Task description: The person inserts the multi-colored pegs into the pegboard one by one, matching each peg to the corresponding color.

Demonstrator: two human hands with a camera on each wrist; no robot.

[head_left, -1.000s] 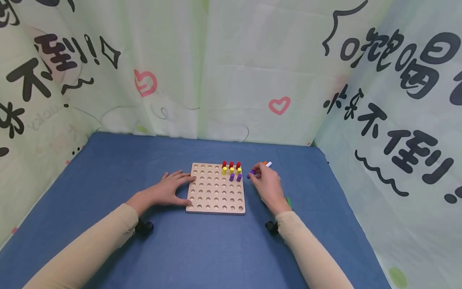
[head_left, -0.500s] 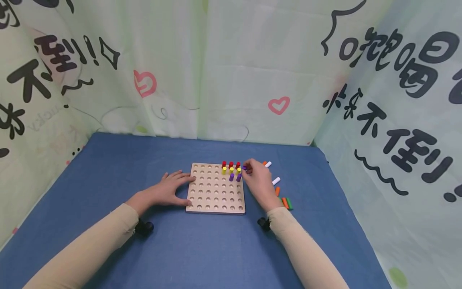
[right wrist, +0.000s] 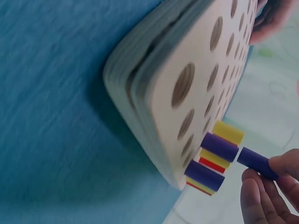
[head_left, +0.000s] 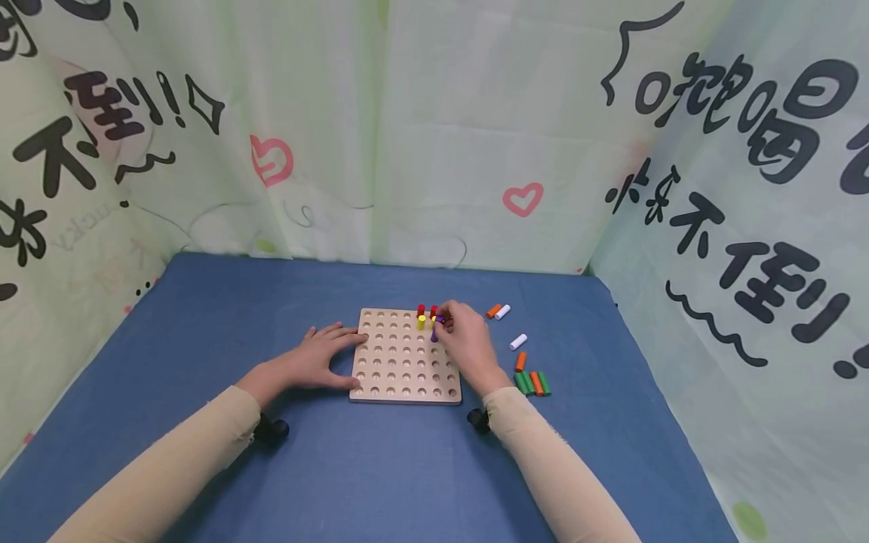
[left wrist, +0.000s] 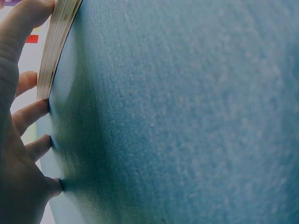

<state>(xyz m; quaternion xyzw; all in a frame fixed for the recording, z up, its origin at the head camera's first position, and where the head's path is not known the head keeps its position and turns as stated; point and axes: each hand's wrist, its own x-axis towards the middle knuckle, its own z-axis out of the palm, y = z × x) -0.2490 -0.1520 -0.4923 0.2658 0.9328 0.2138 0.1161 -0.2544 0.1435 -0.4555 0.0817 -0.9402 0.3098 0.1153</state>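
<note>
A square wooden pegboard [head_left: 394, 369] with rows of round holes lies on the blue cloth. My left hand [head_left: 319, 358] rests at its left side, fingers spread, thumb on the near corner. Above the board's far right part, my right hand [head_left: 468, 343] pinches a purple peg [right wrist: 254, 161] between thumb and fingers. In the right wrist view two purple pegs [right wrist: 219, 147] stand in holes, with yellow pegs [right wrist: 229, 132] and red pegs behind them. The held peg is tilted, its end close to one standing purple peg. My right hand hides part of these rows in the head view.
Right of the board lie loose pegs: a white peg [head_left: 518, 342], an orange peg [head_left: 520, 362] and a cluster of green pegs [head_left: 521, 383] with another orange one. Farther back are an orange and a white peg [head_left: 502, 311]. Printed curtains [head_left: 441, 151] surround the table.
My right hand has moved left with the purple peg, from beside the board to over its far right rows. The loose pegs it covered now show. My left hand stays in place.
</note>
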